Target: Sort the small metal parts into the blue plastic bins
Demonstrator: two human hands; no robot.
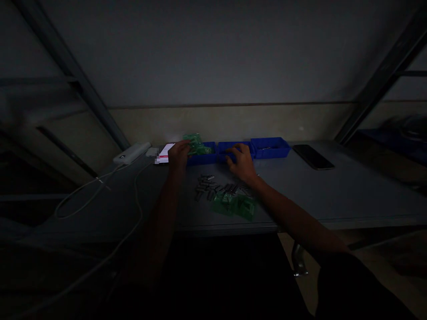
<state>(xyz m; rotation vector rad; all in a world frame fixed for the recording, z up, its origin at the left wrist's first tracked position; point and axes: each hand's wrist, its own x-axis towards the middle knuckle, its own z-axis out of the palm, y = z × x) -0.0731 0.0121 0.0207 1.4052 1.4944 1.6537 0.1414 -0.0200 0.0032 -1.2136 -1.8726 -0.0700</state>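
Note:
My left hand (179,154) is at the left blue bin (203,158), its fingers closed on the near side of some green plastic bags (196,144) heaped in and above it. Over the middle blue bin (222,156) hovers my right hand (243,163), fingers bent, thumb and fingertips apart; I see nothing held there. Between my forearms, small metal cylinders (205,184) lie scattered on the grey table (283,191). Two green bags (245,206) lie flat just in front of them, with small dark parts in or on them.
To the right stands another blue bin (270,148) with a thin part in it, then a dark phone (313,157). At the left are a lit phone (165,153), a white power bank (131,153) and a loose white cable (136,195). A wall rises behind the bins.

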